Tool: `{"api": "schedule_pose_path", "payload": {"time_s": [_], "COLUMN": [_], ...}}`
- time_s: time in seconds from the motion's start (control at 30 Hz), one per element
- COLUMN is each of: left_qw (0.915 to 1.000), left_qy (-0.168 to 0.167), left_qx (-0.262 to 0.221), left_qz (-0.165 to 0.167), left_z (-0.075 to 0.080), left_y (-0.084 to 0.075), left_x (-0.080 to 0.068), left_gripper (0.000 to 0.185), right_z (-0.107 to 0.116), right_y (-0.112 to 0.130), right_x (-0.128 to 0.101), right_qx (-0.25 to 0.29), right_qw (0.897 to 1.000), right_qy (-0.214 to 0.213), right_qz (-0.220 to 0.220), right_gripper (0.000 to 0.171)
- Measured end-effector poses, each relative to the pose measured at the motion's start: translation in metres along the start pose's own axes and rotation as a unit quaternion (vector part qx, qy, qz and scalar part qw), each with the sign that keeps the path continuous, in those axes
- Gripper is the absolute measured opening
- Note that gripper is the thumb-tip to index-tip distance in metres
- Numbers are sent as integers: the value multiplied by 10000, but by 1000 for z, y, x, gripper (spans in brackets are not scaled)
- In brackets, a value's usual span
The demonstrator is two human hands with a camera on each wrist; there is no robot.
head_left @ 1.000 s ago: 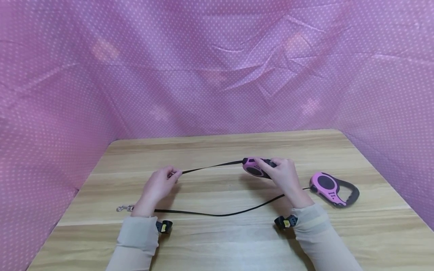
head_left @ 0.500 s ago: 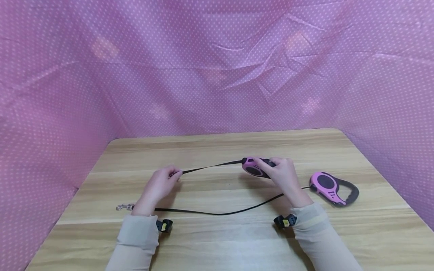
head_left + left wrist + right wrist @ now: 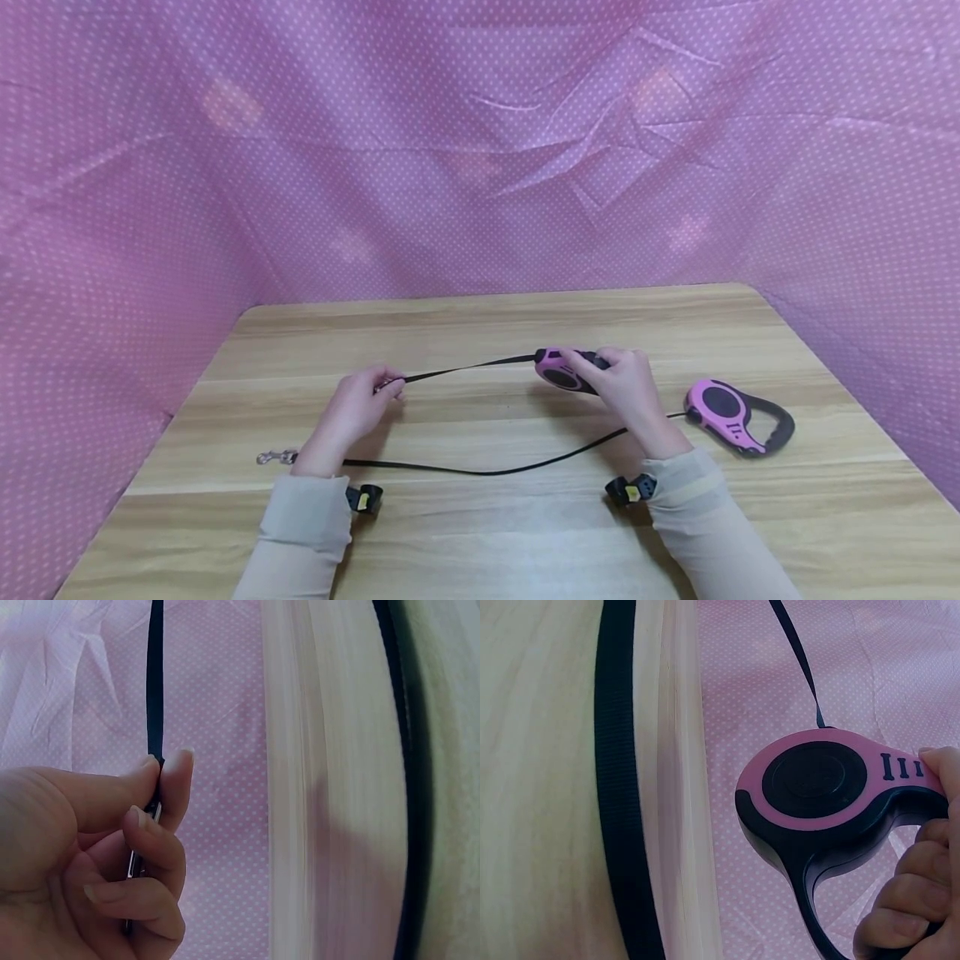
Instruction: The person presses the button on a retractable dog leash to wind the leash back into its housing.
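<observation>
My right hand grips the handle of a pink and black retractable dog leash, with the thumb on its pink casing. From the casing a black strap runs leftward above the table to my left hand. There the thumb and index finger pinch the strap's end, and the other fingers curl around a metal clip, mostly hidden in the palm. On the right of the table lies a second pink and black retractable leash, its looped handle pointing right.
The second leash's strap curves across the wood table beneath both forearms. A silver snap hook at its end lies beside my left wrist. Pink dotted cloth hangs behind the table and on both sides.
The fingers of my left hand have shifted slightly at the strap's end. The right hand and both leashes stay where they were.
</observation>
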State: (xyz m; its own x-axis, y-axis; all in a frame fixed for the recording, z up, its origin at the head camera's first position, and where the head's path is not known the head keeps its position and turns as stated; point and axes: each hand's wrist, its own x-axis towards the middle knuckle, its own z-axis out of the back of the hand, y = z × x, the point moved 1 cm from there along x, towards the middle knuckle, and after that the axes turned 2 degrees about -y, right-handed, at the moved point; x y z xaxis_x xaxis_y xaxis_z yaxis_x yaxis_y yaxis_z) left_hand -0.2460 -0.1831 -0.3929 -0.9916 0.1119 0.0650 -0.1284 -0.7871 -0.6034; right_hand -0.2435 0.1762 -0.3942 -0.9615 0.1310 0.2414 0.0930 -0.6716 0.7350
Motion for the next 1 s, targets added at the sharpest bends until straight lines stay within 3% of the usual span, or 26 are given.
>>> {"api": "schedule_pose_path", "payload": {"time_s": [0.2, 0.6, 1.0], "left_qw": [9996, 9986, 9987], "left_qy": [47, -53, -222], "left_qx": [-124, -342, -336], "left_qz": [238, 393, 318], "left_z": [0, 1, -1], "left_y": [-1, -3, -2], "left_x": [0, -1, -2], "left_gripper": [25, 27, 31], "right_z": [0, -1, -1], "right_y": [0, -1, -2], "right_x": [0, 0, -1], "right_qx": [14, 42, 189], "right_qw": [10000, 10000, 9996], "right_qy": [-34, -56, -155], "right_qz": [15, 59, 136], "right_gripper": [58, 58, 57]}}
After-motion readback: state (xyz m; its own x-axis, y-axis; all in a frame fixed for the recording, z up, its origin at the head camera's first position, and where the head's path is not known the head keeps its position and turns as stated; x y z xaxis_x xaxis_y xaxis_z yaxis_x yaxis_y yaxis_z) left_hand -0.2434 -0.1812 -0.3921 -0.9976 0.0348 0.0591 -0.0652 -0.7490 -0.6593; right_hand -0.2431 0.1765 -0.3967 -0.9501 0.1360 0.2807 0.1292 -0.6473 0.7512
